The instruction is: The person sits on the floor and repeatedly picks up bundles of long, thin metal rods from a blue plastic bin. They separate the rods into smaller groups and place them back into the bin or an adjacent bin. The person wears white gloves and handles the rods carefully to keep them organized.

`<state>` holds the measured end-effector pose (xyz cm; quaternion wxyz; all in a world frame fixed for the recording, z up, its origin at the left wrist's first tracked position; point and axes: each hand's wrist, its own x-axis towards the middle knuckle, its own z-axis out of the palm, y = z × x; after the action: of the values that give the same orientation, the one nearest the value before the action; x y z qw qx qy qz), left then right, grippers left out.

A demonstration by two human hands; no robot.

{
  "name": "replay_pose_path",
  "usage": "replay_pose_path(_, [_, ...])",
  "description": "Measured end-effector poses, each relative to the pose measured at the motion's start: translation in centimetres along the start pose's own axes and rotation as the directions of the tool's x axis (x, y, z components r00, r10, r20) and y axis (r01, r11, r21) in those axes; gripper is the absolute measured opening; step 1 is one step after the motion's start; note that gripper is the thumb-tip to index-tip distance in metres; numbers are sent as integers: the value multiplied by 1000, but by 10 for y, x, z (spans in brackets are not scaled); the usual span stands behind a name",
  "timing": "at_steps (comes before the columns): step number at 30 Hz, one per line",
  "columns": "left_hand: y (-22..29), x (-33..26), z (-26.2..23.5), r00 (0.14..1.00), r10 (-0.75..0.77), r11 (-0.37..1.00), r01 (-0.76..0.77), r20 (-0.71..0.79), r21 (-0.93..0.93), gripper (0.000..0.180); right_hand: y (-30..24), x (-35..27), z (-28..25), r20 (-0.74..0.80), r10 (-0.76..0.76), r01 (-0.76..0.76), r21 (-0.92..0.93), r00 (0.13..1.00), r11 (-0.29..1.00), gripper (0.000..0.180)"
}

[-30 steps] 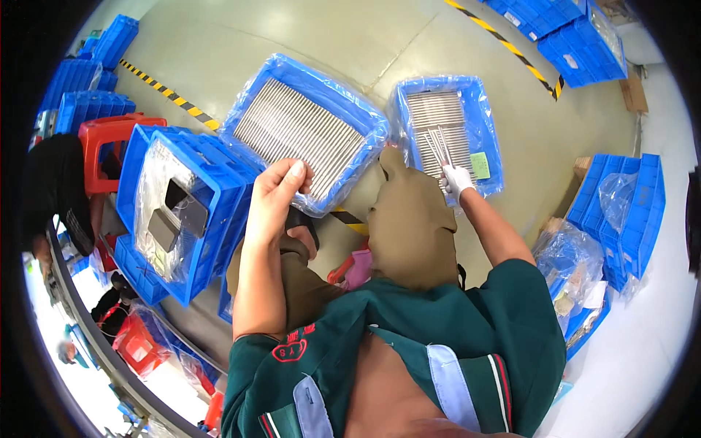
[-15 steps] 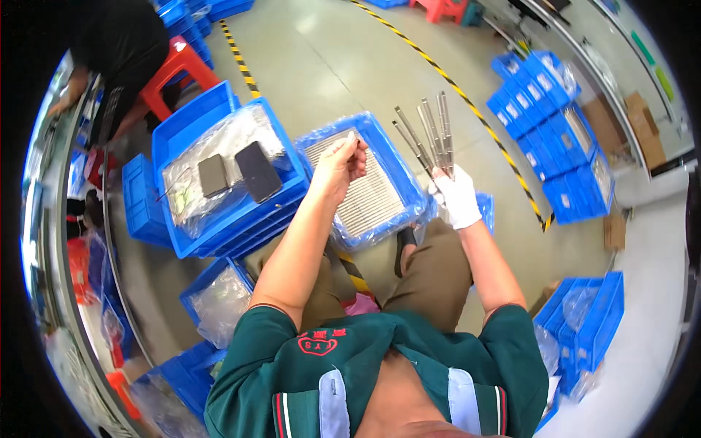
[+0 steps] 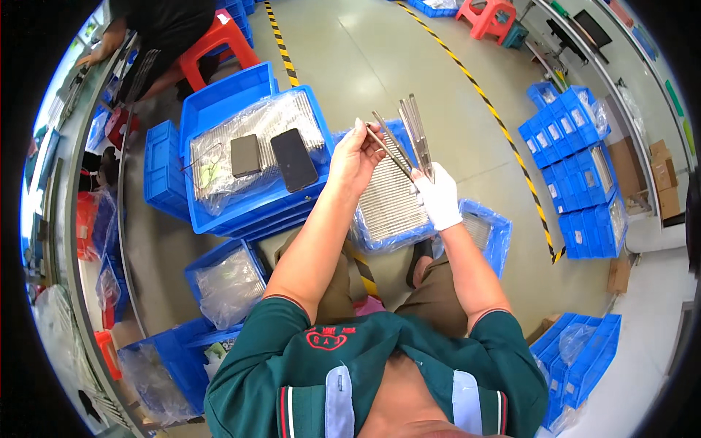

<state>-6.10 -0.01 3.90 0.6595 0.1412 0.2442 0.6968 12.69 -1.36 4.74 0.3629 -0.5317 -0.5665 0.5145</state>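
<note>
My right hand [image 3: 439, 198], in a white glove, grips a fanned bunch of thin metal rods [image 3: 417, 135] by their near ends. The rods point up and away from me. My left hand [image 3: 355, 162] is bare and pinches the far end of one rod, which leans toward it from the bunch. Below both hands a blue bin [image 3: 429, 232] lined with clear plastic holds rows of similar metal rods [image 3: 387, 204] lying side by side. My hands and the held rods hide part of that bin.
Stacked blue crates [image 3: 255, 212] stand at the left, with a black phone [image 3: 294, 160] and a dark flat case [image 3: 245, 155] on bagged rods. A smaller blue bin [image 3: 500, 244] lies to the right. Beyond are a red stool [image 3: 219, 47], a person [image 3: 164, 36] and more blue bins [image 3: 584, 175].
My left hand has moved right and closed on a rod's end. The rods in my right hand have shifted left, nearer to it. The whole view has shifted a little.
</note>
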Motion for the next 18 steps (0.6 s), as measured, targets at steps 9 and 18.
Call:
replay_pose_path(9, [-44, -9, 12, 995, -91, 944, 71, 46, 321, 22, 13, 16, -6, -112, -99, 95, -43, 989, 995, 22])
replay_pose_path(18, [-53, -12, 16, 999, -10, 811, -17, 43, 585, 26, 7, 11, -11, -204, -262, 205, -263, 943, 943, 23])
